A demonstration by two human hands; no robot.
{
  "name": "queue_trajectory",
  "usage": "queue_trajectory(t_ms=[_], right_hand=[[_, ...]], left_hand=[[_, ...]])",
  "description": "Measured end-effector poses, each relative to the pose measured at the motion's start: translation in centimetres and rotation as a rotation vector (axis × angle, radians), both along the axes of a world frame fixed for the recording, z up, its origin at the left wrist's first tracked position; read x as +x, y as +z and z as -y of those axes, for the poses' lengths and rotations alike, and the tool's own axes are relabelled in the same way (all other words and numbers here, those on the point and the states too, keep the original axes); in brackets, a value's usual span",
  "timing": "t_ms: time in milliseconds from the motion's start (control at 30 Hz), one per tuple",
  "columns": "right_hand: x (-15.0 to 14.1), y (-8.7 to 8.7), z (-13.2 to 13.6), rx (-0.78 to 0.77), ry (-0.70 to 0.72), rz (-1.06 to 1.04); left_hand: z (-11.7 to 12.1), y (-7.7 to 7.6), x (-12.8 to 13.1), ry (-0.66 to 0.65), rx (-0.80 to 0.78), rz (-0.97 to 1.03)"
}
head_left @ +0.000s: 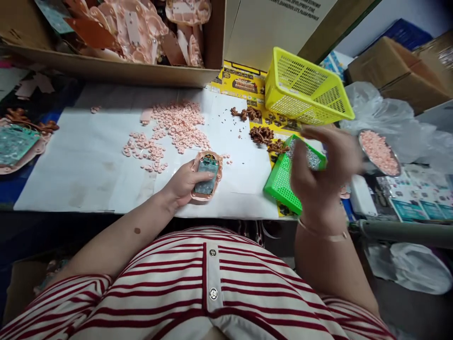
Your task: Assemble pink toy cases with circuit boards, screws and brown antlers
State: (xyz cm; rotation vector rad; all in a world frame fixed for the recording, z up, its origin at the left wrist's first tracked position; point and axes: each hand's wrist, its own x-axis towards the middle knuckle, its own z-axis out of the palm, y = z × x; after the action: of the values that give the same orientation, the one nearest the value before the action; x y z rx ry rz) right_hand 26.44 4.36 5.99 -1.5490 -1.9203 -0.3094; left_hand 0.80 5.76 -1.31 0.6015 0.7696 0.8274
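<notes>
My left hand [183,182] grips a pink plastic shell with a circuit board [207,182] fitted in it, the thumb lying across the board. This piece is held low over the white sheet at the middle of the table. On the right my right hand [320,170] is raised and smeared by motion, so what its fingers hold, if anything, does not show. Just behind that hand is a green perforated basket [283,182] with small silvery metal pieces [311,158]. Small pink plastic parts [182,123] lie heaped beyond my left hand.
A cardboard box [141,71] of pink shells stands at the back left. Brown parts [262,134] lie near a yellow basket [307,94]. At right is a bowl of pink pieces [378,153]. Another shell with a board [19,144] rests at far left.
</notes>
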Motion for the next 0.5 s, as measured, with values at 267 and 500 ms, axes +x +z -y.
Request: queue_trajectory(t_ms=[267, 500], right_hand=[[0.6, -4.8, -11.3, -0.621, -0.458, 0.212], [0.8, -4.4, -8.3, -0.574, -0.356, -0.126]], left_hand=[[0.0, 0.7, -0.3, 0.008, -0.029, 0.006], [-0.2, -0.2, -0.2, -0.053, -0.006, 0.091]])
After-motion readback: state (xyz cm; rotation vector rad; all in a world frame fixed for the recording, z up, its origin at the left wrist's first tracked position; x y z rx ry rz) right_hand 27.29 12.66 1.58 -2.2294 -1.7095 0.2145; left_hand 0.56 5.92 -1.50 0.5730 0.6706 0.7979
